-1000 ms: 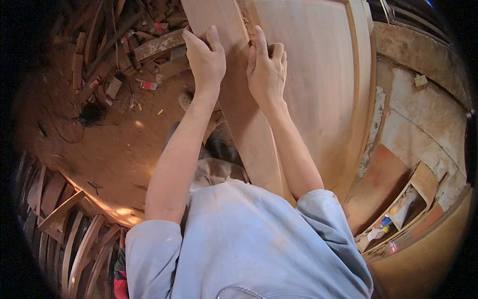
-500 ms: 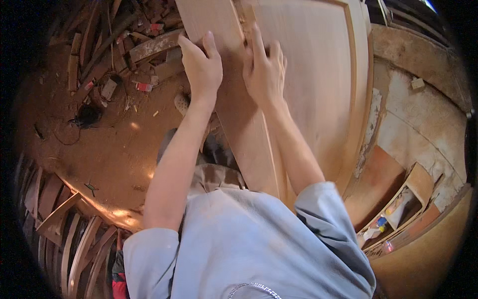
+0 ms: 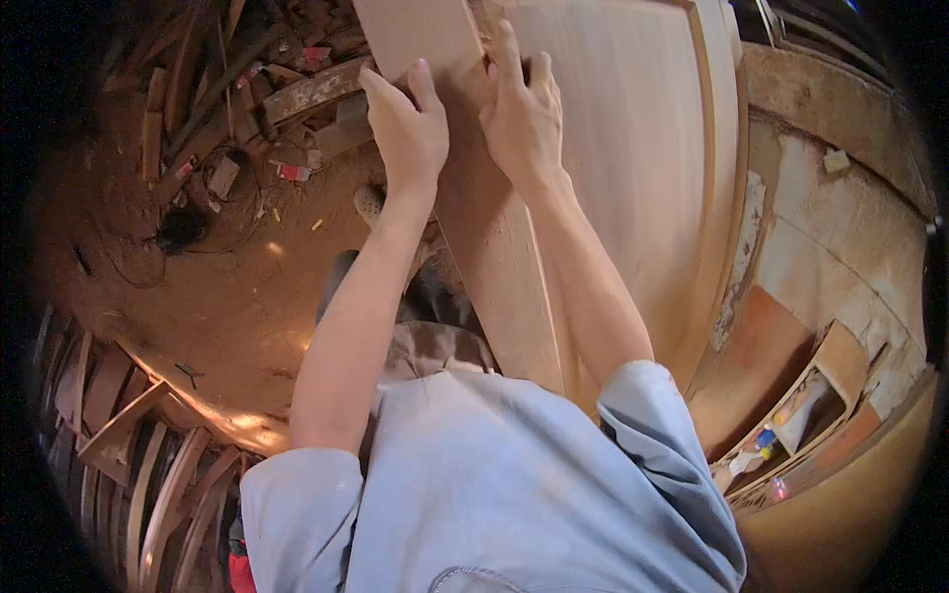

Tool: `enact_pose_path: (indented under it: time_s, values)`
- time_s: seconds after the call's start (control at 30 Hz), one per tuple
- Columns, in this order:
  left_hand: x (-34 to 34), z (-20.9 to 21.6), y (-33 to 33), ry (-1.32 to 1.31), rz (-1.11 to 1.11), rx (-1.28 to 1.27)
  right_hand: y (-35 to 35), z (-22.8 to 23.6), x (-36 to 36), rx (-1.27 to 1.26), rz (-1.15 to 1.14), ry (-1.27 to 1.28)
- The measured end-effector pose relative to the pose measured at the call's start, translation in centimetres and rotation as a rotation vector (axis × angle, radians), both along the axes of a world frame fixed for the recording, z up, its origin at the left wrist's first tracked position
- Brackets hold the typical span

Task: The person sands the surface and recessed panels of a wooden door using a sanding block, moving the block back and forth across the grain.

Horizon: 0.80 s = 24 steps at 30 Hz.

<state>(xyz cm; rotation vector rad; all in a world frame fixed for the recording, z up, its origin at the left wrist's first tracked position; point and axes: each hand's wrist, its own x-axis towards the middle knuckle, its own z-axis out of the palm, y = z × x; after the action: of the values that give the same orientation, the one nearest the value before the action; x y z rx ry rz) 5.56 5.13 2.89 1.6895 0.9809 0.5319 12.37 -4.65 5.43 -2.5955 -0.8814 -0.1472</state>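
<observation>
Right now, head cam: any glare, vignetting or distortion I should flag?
Head view: black fisheye vignette around the rim; panel edges bow outward. Warm light, with a bright hot spot on the floor at lower left. Left hand and right hand on the plank look sharp; scrap wood sits dim.

bare wood everywhere, all matt

the plank [image 3: 494, 237] under both hands is pale, smooth, unfinished wood, same as the big panel [image 3: 633, 148] right of them. left of the hands: rough dark scrap wood [image 3: 306, 89] on a dusty dirt floor [image 3: 227, 306]. shirt [image 3: 514, 494] is soft cloth.
</observation>
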Motion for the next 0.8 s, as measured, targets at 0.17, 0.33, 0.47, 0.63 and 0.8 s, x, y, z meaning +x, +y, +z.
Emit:
enact_pose_path:
  time_s: [0.17, 0.33, 0.47, 0.63, 0.8]
  values:
    - [-1.0, -0.6, 0.2, -0.009, 0.042, 0.029, -3.9, 0.0, -4.1, -0.046, 0.042, 0.072]
    - [-0.2, -0.1, -0.6, -0.078, 0.014, 0.057, 1.1, -0.4, 2.2, 0.079, 0.109, 0.033]
    - [-0.8, -0.2, 0.0, 0.023, -0.015, 0.021, 0.1, -1.1, 0.1, 0.016, 0.050, -0.028]
    - [0.0, 0.0, -0.1, -0.038, 0.027, -0.009, -2.0, -0.4, -1.3, 0.005, 0.034, -0.002]
    - [-0.3, -0.4, -0.1, -0.014, -0.024, -0.041, 1.8, -0.9, 2.5, 0.018, 0.093, 0.048]
